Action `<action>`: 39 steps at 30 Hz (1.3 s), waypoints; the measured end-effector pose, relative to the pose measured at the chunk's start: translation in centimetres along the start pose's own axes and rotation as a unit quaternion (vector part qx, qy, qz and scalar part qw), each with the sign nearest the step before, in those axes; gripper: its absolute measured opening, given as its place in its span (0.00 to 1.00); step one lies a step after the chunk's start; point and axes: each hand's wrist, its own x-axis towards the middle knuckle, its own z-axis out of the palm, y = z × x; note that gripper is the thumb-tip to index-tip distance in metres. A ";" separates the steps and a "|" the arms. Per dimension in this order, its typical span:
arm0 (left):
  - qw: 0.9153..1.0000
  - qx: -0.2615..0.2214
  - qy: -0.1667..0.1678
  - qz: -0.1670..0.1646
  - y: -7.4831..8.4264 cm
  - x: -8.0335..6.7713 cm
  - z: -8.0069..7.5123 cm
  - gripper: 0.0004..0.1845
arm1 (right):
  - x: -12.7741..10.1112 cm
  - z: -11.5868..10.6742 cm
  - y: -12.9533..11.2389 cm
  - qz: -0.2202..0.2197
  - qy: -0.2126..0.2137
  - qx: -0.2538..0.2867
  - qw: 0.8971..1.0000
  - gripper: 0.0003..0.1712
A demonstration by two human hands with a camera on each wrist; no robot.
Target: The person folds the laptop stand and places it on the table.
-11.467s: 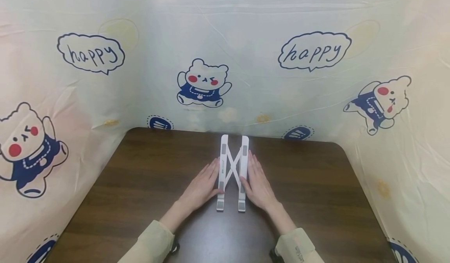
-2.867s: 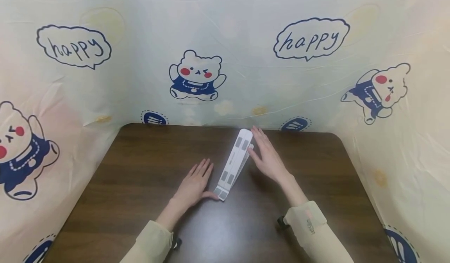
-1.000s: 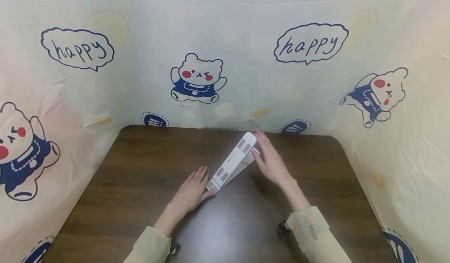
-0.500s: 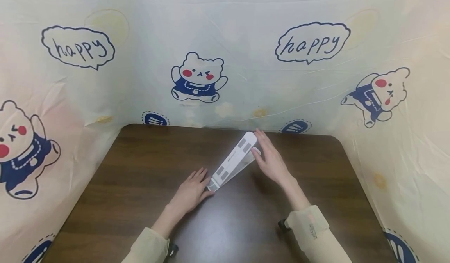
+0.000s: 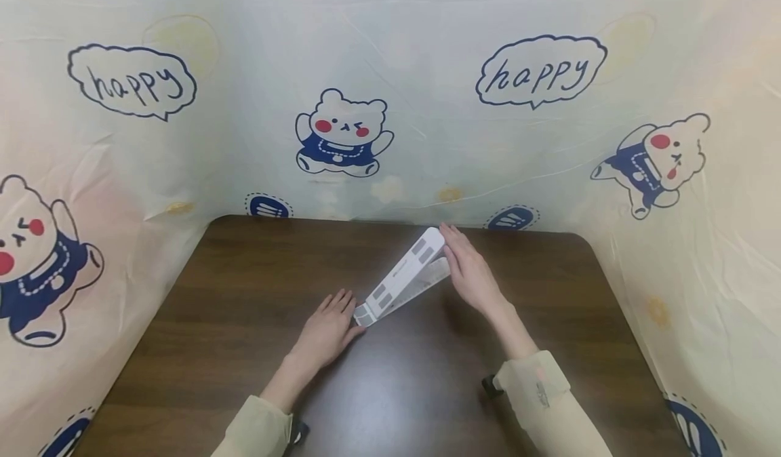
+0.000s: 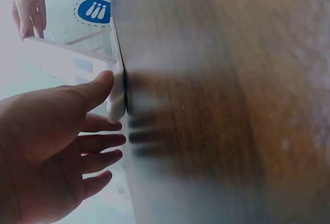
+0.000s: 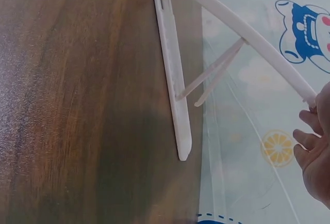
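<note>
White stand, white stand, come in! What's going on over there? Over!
Left grip touching low end of white stand; right grip holding its raised end. Stand part-open on table. Nothing seen in the way.

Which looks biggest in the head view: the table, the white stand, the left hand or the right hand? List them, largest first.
1. Table: largest by far.
2. White stand: longer than either hand.
3. Left hand and right hand: too alike to rank.
</note>
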 end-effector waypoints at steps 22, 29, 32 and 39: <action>1.000 0.005 0.006 -0.028 -0.4 -0.1 -0.3 0.35 | -1.8 1.0 2.5 0.033 0.010 -0.024 0.999 0.30; 0.999 0.000 -0.007 -0.043 -0.3 -0.4 -0.4 0.36 | -2.4 1.7 3.5 0.036 -0.002 -0.039 0.999 0.30; 0.998 -0.003 -0.013 -0.054 -0.4 -0.4 -0.5 0.35 | -2.5 1.9 4.0 0.037 -0.015 -0.047 0.998 0.30; 0.998 -0.003 -0.017 -0.063 -0.6 -0.3 -0.3 0.35 | -3.3 3.8 9.0 0.043 -0.067 -0.048 0.996 0.34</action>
